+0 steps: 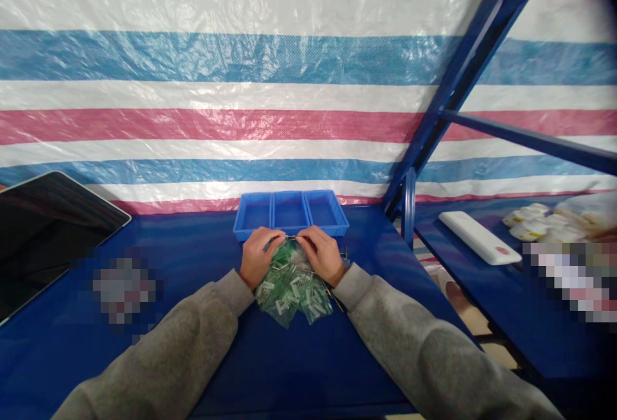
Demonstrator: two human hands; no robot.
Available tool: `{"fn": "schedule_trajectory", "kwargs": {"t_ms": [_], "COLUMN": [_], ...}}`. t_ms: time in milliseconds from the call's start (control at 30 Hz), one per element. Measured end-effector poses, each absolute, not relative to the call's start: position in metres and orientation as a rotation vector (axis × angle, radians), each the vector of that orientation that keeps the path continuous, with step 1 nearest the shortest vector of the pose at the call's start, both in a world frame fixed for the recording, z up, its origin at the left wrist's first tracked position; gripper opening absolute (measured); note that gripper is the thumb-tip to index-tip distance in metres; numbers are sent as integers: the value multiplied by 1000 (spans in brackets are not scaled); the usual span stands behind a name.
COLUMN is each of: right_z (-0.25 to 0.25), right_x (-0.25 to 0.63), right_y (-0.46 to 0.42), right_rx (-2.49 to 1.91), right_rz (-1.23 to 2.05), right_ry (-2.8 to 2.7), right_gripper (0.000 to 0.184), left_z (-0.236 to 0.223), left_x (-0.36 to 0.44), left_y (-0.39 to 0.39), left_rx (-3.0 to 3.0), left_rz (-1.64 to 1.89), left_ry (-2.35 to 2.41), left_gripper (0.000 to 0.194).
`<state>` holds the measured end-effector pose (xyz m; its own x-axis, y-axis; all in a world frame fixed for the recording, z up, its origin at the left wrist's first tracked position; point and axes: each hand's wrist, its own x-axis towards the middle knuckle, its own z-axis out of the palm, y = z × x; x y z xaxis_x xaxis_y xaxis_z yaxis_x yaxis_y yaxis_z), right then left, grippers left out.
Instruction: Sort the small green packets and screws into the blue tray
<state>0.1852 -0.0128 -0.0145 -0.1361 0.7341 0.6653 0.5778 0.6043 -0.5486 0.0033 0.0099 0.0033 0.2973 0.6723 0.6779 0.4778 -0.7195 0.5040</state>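
Note:
My left hand (pixel 258 258) and my right hand (pixel 324 257) face each other, each closed in a pinch. A thin silvery rod (pixel 290 236) spans the small gap between their fingertips, one end in each hand; its exact kind is too small to tell. Below the hands lie clear green plastic bags (pixel 283 286) with several small whitish or metallic slim pieces in or on them. Just beyond my fingers stands a blue tray (pixel 291 234) with three compartments. A few thin dark rods show beside my right wrist, partly hidden by it.
At the left lies a large dark-screened panel (pixel 53 234) with a pale rim, near a blurred-out item (pixel 124 288). A blue metal frame post (pixel 409 205) rises at the right. On the neighbouring table sit a white oblong case (pixel 477 237) and pale bundled items (pixel 535 222).

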Motion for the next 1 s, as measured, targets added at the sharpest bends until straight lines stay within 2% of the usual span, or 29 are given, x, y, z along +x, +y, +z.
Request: {"fn": "schedule_trajectory", "kwargs": {"t_ms": [1000], "right_z": [-14], "right_x": [187], "right_y": [-13], "right_rx": [-1051], "right_rz": [173], "right_ry": [-1835], "right_gripper": [22], "left_z": [4], "left_x": [3], "left_y": [10], "left_rx": [2428], "left_rz": [1378], "left_ry": [1002], "left_gripper": [14]}}
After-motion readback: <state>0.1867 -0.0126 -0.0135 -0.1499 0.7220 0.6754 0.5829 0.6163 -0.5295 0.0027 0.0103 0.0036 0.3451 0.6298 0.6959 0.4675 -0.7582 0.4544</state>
